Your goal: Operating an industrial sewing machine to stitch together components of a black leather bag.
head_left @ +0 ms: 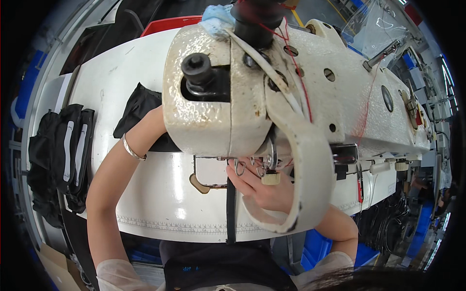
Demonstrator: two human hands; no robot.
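A white sewing machine [204, 131] fills the middle of the view. My left hand [157, 121] reaches behind its head, over black fabric [136, 109] lying on the white table; the fingers are hidden. My right hand [264, 191] lies low beside the needle area, partly behind the curved white guard [315, 179]. Its fingers are stretched out flat, their tips at a narrow black strip [231, 213]. That strip runs from under the machine toward me and reaches past the table's near edge. Metal loop guides [239, 167] stand close above my right fingers.
Black pieces with white strips [69, 150] are stacked at the table's left. A printed ruler [160, 226] follows the near edge. Right of the machine lies a red-handled tool [360, 184]. Blue bins [315, 247] sit below at the right; red thread [303, 87] crosses the machine.
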